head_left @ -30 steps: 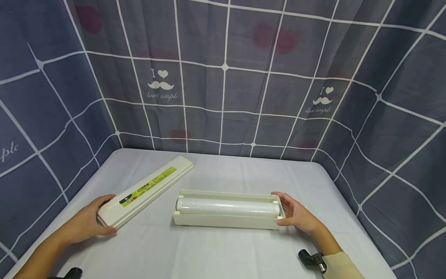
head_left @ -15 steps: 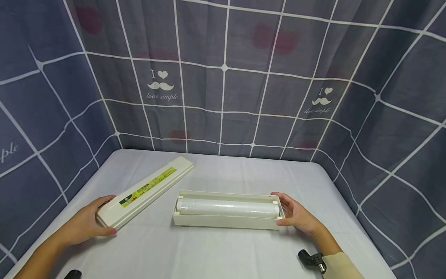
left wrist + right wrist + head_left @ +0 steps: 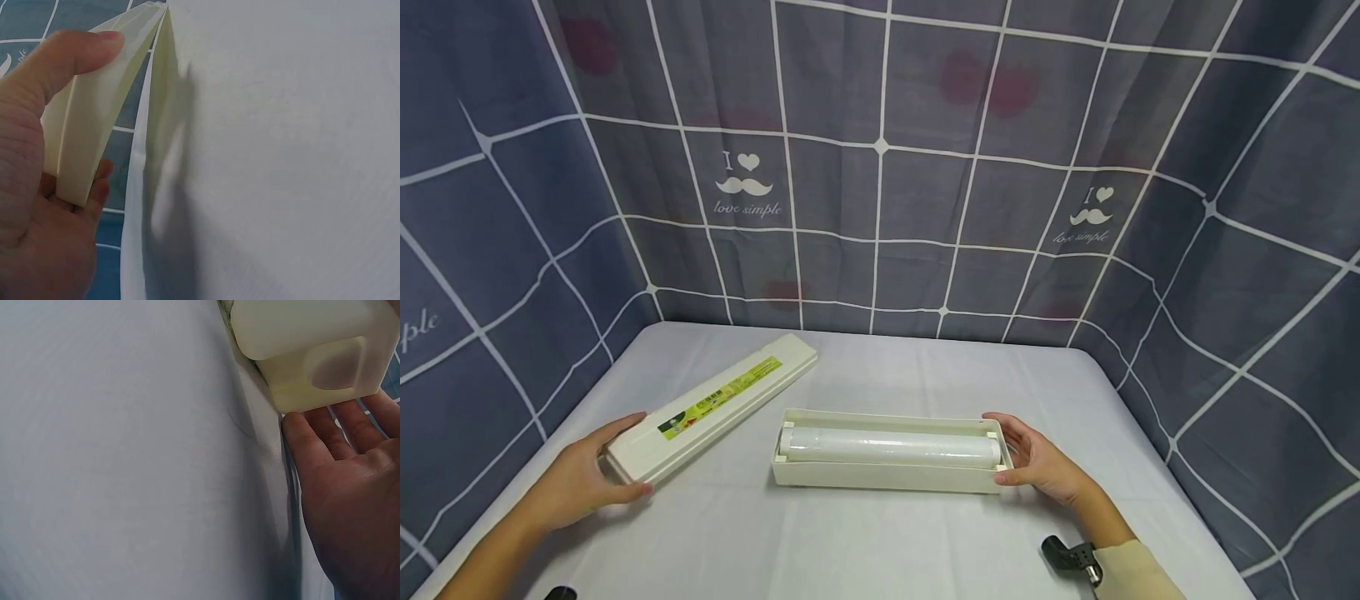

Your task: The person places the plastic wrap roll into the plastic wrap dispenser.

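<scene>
The box (image 3: 887,477) is resting mid-table (image 3: 880,550), a white roll (image 3: 891,447) lying inside. The right hand (image 3: 1047,468) is gripping its right end, fingers spread across. Left, the left hand (image 3: 574,482) is clasping the lid's (image 3: 745,400) raised near end, thumb and fingers well parted. A checked curtain (image 3: 850,192) is hanging beyond the far edge.

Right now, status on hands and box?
Left hand grips lid. Right hand holds open box by right end; roll inside. Nothing stands between lid and box.
</scene>
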The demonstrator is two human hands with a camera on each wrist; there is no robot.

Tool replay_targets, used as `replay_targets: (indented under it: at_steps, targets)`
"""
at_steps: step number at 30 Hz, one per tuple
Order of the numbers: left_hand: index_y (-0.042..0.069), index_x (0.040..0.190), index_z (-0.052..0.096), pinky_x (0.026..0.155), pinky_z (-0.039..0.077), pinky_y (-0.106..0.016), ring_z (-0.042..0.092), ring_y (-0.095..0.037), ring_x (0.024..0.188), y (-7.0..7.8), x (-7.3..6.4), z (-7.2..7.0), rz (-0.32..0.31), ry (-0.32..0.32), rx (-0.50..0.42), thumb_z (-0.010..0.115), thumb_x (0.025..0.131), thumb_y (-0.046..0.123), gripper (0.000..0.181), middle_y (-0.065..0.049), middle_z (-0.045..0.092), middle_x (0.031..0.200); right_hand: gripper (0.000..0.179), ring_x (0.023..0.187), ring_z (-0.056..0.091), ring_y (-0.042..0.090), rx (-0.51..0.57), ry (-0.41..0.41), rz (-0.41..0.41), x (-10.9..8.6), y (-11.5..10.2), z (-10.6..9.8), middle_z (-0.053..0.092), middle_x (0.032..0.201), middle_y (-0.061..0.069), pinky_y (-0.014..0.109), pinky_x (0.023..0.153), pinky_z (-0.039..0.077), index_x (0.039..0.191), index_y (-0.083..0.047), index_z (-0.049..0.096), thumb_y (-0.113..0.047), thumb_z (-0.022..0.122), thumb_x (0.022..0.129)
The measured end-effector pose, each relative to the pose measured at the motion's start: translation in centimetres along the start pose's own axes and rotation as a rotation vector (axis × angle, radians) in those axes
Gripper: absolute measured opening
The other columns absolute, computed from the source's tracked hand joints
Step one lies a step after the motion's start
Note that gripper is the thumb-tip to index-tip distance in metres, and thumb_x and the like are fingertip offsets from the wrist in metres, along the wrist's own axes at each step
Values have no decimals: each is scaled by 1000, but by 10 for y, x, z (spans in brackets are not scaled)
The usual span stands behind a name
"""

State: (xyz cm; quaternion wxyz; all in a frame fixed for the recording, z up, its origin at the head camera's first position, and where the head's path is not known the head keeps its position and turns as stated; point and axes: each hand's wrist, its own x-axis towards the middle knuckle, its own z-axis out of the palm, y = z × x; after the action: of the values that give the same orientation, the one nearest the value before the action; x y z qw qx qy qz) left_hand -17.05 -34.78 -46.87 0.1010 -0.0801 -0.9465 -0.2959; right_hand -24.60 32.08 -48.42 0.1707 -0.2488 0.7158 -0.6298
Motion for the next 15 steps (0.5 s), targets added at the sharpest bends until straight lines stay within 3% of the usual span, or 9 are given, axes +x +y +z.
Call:
replay_targets:
  at_steps: [2, 5, 8, 10, 15]
  targets:
    - [7, 153, 44, 80, 31, -16, 52, -37, 119, 1, 0, 1, 4, 17, -5, 99, 61, 32, 110, -32, 54, 144, 100, 131, 52, 3, -2, 2, -1, 0, 1, -1, 32, 155, 32, 22, 103, 53, 156, 10, 19, 6, 82, 79]
    - [9, 152, 47, 78, 32, -15, 49, -6, 118, 2, 1, 3, 12, 52, -11, 100, 60, 32, 109, -31, 57, 142, 100, 131, 52, 3, -3, 6, 2, 0, 1, -1, 31, 155, 34, 22, 103, 53, 156, 9, 20, 5, 82, 79]
    - [10, 151, 49, 76, 32, -12, 35, 19, 110, 2, 3, 5, 33, 97, -28, 101, 58, 31, 108, -29, 59, 139, 99, 131, 53, 4, -2, 6, 2, 0, 1, -1, 30, 155, 36, 23, 103, 53, 157, 8, 21, 4, 82, 79]
    - [10, 150, 50, 75, 33, -11, 31, 23, 107, 2, 4, 7, 44, 113, -41, 101, 58, 29, 107, -28, 60, 138, 100, 131, 53, 4, -1, 3, 2, 0, 1, -1, 30, 155, 35, 23, 103, 53, 157, 9, 20, 4, 83, 79]
    - [11, 149, 51, 73, 37, -13, 36, 19, 101, 5, 9, 10, 36, 124, -51, 101, 58, 28, 106, -28, 61, 136, 102, 130, 53, 4, 2, 3, 3, 0, 1, -1, 34, 155, 30, 23, 103, 53, 157, 10, 18, 3, 83, 79]
